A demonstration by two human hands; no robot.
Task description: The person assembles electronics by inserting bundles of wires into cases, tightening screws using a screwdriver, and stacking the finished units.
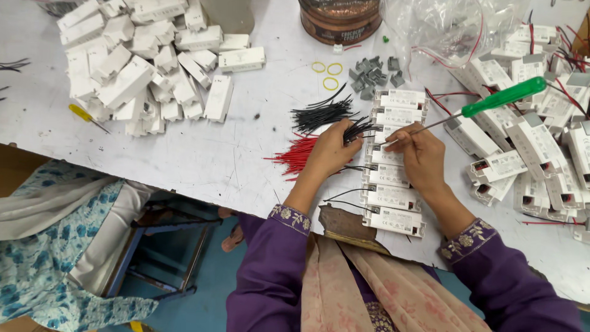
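My left hand [332, 150] is closed around a bunch of black wires [356, 130]. My right hand [421, 150] pinches a screwdriver [485, 104] with a green handle, and its tip touches a white box [384, 154] in the row of boxes in front of me on the tabletop [215, 160]. Red wires [295, 157] lie just beside my left hand. More black wires lie above them. A big pile of white boxes [141, 67] sits far to the left.
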